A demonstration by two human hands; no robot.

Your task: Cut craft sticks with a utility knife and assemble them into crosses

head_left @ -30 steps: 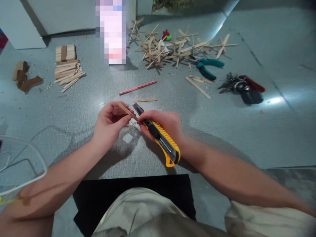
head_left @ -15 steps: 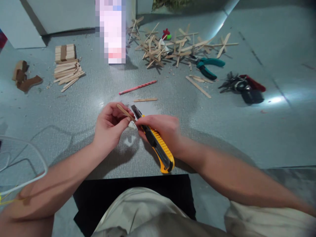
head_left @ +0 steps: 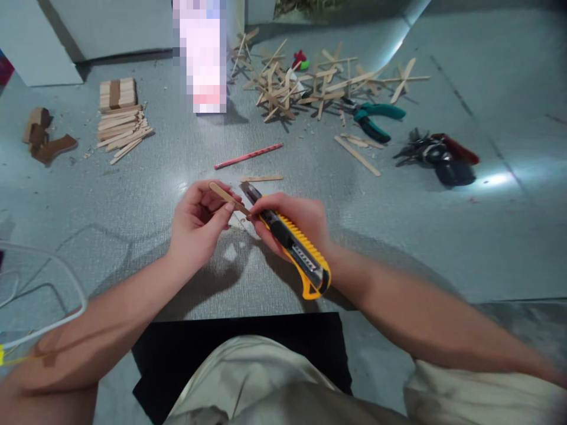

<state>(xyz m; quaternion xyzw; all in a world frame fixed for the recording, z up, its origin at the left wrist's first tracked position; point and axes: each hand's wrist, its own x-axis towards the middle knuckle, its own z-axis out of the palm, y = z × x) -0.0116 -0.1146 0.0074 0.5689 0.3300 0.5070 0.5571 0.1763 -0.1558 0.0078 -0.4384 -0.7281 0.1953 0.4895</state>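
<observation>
My left hand (head_left: 197,221) pinches a wooden craft stick (head_left: 228,198) between thumb and fingers, its rounded end pointing up and left. My right hand (head_left: 295,221) is closed around a yellow and black utility knife (head_left: 295,242), whose blade end points away to the upper left. The right fingertips are at the lower end of the craft stick; whether they grip it I cannot tell. A small whitish piece (head_left: 238,221) shows on the table beneath the fingers. Just beyond the hands lies another craft stick (head_left: 262,178), with a pink pencil (head_left: 248,156) behind it.
At the back is a heap of crossed craft sticks (head_left: 279,94) beside teal-handled pliers (head_left: 376,118). Keys (head_left: 425,150) lie at right. Bundled sticks (head_left: 117,94) and a loose pile (head_left: 121,130) are at left. A pale cable (head_left: 66,265) curves by my left forearm.
The utility knife's handle end has swung right and slightly up in my right hand, and its blade has shifted a little right. My left hand has stayed almost in place with the craft stick.
</observation>
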